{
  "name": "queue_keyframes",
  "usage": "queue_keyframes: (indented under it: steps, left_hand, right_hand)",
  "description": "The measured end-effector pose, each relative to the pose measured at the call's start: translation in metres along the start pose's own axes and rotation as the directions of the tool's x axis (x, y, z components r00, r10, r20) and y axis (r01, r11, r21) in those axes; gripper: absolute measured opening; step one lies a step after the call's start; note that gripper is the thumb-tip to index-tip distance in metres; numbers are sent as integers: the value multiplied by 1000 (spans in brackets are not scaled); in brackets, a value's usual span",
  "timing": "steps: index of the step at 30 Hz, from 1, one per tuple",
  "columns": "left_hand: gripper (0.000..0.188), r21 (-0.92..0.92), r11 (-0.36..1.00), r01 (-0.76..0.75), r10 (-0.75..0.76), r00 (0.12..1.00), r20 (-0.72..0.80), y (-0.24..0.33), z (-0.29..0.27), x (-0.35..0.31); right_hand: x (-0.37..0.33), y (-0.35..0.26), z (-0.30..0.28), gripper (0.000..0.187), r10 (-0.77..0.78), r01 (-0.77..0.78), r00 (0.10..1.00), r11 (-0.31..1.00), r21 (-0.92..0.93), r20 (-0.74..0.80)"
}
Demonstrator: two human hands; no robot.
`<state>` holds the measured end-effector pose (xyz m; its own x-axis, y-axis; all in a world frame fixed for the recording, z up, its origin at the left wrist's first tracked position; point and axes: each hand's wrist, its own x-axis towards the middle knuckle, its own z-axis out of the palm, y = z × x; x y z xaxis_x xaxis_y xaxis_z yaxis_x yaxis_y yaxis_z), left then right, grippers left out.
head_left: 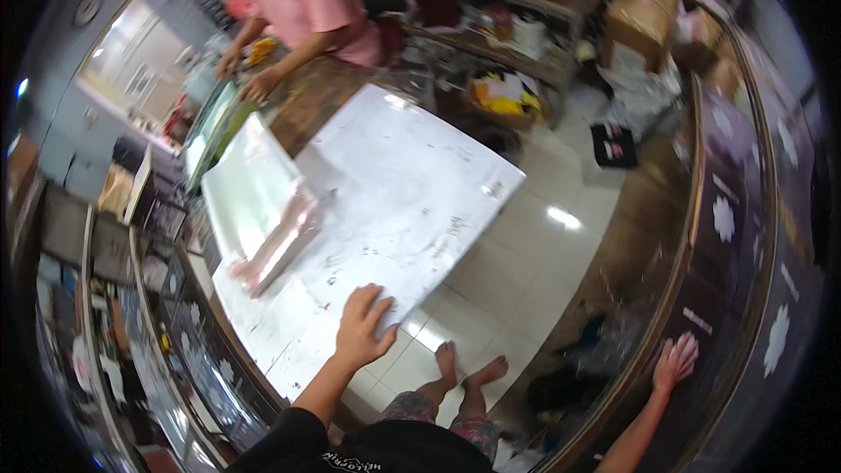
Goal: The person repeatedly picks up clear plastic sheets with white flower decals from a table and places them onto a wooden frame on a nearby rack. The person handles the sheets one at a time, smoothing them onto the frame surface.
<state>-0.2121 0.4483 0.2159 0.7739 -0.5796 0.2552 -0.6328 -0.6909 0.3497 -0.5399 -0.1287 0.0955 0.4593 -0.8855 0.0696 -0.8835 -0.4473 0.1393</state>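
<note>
My left hand (363, 330) rests at the near corner of a white tabletop (394, 184), its fingers apart and holding nothing. Out to the right, my right hand (675, 363) is stretched over a dark panel with white flower shapes (723, 219). Its fingers are extended with nothing in them; whether they touch the panel I cannot tell. On the left part of the tabletop lies a thick stack of clear, shiny plastic sheets or bags (258, 188), its edges pinkish.
Across the table a person in a pink shirt (307, 9) handles greenish clear sheets (210, 127). Wood-edged racks stand along the left. A basket with yellow and white pieces (506, 95), a cardboard box (641, 19) and a black item (613, 145) are farther off. Pale floor tiles (534, 236) show between.
</note>
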Motion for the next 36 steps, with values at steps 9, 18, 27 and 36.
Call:
queue_keyframes:
  steps: [9, 18, 27, 36]
  left_hand:
    - [50, -127, 992, -21, 9, 995, -99, -8, -12, -10]
    - [35, -412, 910, -51, -29, 982, -185, -28, -14, -19]
    - [25, -708, 675, 208, -393, 913, -107, -72, -64, -85]
    - [41, -309, 935, 174, -337, 709, -619, -145, -190, -50]
  right_hand:
    - [-35, -117, -13, 55, -204, 303, 946, 833, 462, -253]
    - [-217, -296, -25, 43, -736, 403, 677, 368, 838, -2]
    - [-310, -325, -68, 49, -809, 262, 415, 545, 796, 417]
    - [-279, -298, -11, 43, -740, 239, 590, 542, 805, 323]
